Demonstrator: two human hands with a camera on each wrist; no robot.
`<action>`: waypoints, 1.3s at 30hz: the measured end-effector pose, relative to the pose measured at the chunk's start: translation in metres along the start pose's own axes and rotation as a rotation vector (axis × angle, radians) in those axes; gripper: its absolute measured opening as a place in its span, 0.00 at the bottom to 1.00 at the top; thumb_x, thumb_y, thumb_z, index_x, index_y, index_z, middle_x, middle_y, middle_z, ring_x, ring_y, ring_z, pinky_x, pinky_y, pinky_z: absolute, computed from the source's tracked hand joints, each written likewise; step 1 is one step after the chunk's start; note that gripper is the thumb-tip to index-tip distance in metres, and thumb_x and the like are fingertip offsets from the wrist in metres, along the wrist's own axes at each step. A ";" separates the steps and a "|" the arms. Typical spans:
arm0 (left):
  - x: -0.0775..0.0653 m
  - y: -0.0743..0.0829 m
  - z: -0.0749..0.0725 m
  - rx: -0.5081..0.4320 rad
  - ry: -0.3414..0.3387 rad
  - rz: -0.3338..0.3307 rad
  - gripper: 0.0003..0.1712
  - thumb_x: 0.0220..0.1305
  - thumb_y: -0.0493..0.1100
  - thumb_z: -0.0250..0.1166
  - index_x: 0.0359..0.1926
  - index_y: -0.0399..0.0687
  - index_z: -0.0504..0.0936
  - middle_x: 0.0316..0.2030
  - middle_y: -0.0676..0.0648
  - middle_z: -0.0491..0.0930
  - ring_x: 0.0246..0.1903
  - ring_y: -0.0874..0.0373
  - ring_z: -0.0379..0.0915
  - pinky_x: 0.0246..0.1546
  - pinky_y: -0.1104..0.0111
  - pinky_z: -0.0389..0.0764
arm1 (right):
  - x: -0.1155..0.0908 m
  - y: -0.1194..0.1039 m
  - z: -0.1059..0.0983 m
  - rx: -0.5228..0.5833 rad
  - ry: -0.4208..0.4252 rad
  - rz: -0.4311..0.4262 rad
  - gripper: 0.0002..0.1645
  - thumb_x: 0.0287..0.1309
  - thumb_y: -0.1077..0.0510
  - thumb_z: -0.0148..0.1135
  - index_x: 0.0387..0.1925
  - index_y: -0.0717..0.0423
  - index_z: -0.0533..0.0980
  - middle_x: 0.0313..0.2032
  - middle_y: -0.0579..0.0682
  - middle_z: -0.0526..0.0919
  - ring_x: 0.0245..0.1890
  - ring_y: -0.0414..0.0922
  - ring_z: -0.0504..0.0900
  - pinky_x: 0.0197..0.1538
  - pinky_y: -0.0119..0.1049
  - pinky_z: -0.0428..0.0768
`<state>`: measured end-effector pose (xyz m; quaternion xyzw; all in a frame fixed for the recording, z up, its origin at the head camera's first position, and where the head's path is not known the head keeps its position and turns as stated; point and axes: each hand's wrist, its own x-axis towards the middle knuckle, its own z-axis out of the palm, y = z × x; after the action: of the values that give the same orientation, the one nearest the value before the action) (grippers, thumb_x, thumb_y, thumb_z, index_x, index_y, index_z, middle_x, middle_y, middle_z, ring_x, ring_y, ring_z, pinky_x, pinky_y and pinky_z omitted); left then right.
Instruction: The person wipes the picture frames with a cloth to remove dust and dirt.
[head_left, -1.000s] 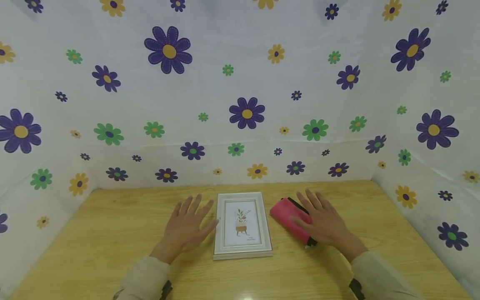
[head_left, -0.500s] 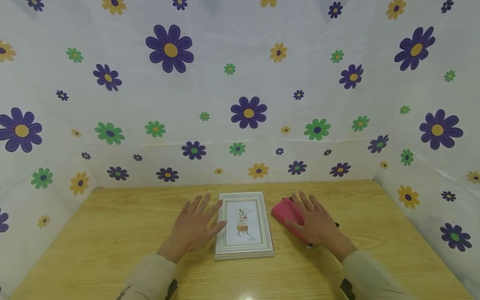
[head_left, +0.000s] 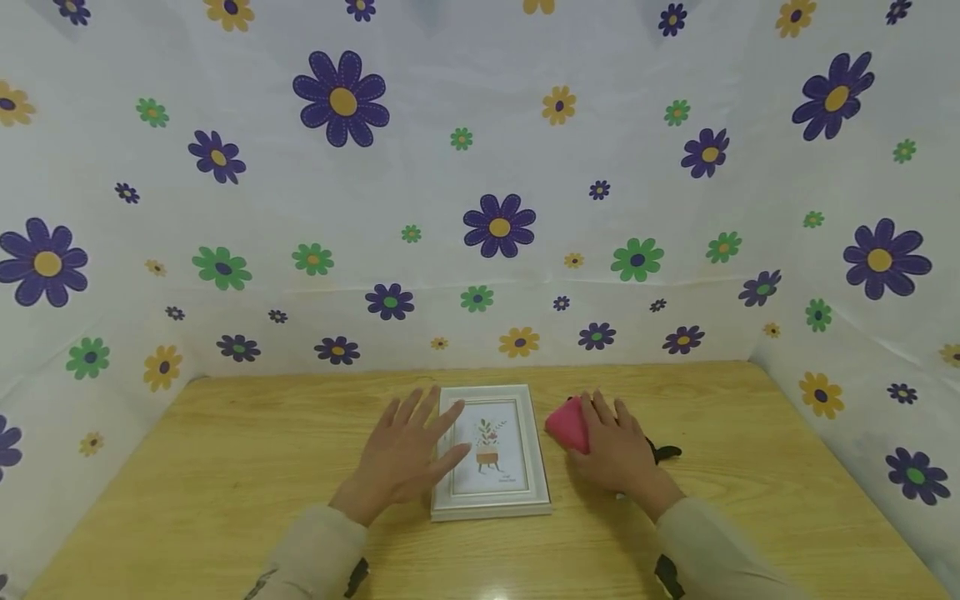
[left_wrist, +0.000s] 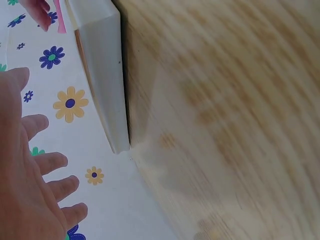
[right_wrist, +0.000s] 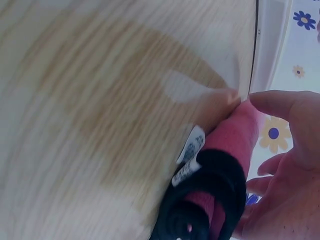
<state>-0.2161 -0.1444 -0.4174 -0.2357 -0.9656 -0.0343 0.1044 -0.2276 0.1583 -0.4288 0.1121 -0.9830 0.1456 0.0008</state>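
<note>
A white picture frame (head_left: 491,505) lies flat on the wooden table, its print of a potted plant facing up. My left hand (head_left: 397,454) is spread over the frame's left side, thumb and forefinger overlapping the border in the head view; it holds nothing. To the frame's right is a folded pink fabric item (head_left: 566,427) with black trim (right_wrist: 220,160) and white tags (right_wrist: 192,145). My right hand (head_left: 618,454) covers much of it and grips it, thumb (right_wrist: 272,102) at one side and fingers at the other. The item's exact kind is not plain.
A white cloth backdrop (head_left: 435,175) printed with purple, green and yellow flowers rises behind the table (head_left: 240,467) and along both sides. A black strap end (head_left: 666,452) sticks out to the right of my right hand.
My left hand has shifted right, onto the frame's left border. My right hand has moved left, its fingers drawing in around the pink item, which now shows less of itself.
</note>
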 end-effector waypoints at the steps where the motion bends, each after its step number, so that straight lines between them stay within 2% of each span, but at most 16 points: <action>1: 0.000 0.000 0.000 0.007 0.001 0.003 0.35 0.69 0.66 0.46 0.70 0.57 0.64 0.69 0.38 0.58 0.67 0.39 0.52 0.65 0.44 0.53 | 0.001 -0.002 0.001 0.003 -0.006 0.018 0.49 0.56 0.48 0.61 0.72 0.65 0.51 0.69 0.67 0.53 0.66 0.71 0.49 0.64 0.66 0.52; 7: -0.001 -0.001 0.001 0.025 0.020 0.014 0.35 0.69 0.66 0.45 0.70 0.57 0.65 0.69 0.38 0.59 0.67 0.40 0.54 0.65 0.45 0.54 | 0.005 -0.007 0.006 0.011 -0.022 0.112 0.50 0.55 0.49 0.60 0.71 0.65 0.50 0.68 0.69 0.55 0.64 0.71 0.52 0.60 0.71 0.53; 17: -0.006 -0.005 0.003 0.041 0.039 0.016 0.35 0.68 0.65 0.48 0.69 0.56 0.67 0.68 0.39 0.61 0.66 0.40 0.55 0.65 0.45 0.55 | 0.010 -0.009 0.008 0.019 -0.079 0.189 0.50 0.53 0.47 0.58 0.70 0.67 0.50 0.66 0.70 0.58 0.59 0.72 0.59 0.56 0.75 0.54; 24: -0.006 -0.007 0.003 0.045 0.066 0.009 0.34 0.67 0.65 0.50 0.68 0.55 0.68 0.66 0.39 0.63 0.65 0.40 0.57 0.64 0.45 0.56 | 0.016 -0.009 0.006 0.066 -0.132 0.216 0.49 0.47 0.53 0.60 0.69 0.65 0.53 0.65 0.69 0.58 0.55 0.73 0.59 0.53 0.76 0.52; 30: -0.008 -0.008 0.003 0.010 0.056 -0.014 0.34 0.67 0.65 0.50 0.68 0.55 0.68 0.67 0.39 0.63 0.66 0.40 0.55 0.64 0.44 0.55 | 0.018 -0.010 0.003 0.074 -0.184 0.245 0.49 0.46 0.61 0.57 0.71 0.63 0.49 0.67 0.72 0.52 0.58 0.77 0.53 0.54 0.78 0.46; 35: -0.010 -0.009 0.005 0.009 0.043 -0.027 0.34 0.67 0.65 0.49 0.68 0.55 0.68 0.67 0.40 0.62 0.66 0.40 0.54 0.65 0.44 0.54 | 0.016 -0.013 0.001 0.047 -0.220 0.232 0.50 0.49 0.62 0.56 0.72 0.64 0.45 0.68 0.74 0.46 0.61 0.80 0.47 0.55 0.79 0.42; 39: -0.012 -0.011 0.006 0.004 0.039 -0.031 0.34 0.67 0.65 0.49 0.68 0.56 0.67 0.67 0.40 0.62 0.66 0.40 0.54 0.65 0.44 0.53 | 0.014 -0.014 0.001 0.024 -0.211 0.193 0.48 0.51 0.64 0.54 0.72 0.65 0.45 0.68 0.74 0.47 0.60 0.81 0.47 0.54 0.80 0.44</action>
<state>-0.2122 -0.1587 -0.4259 -0.2198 -0.9670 -0.0383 0.1231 -0.2386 0.1420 -0.4255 0.0319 -0.9820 0.1441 -0.1180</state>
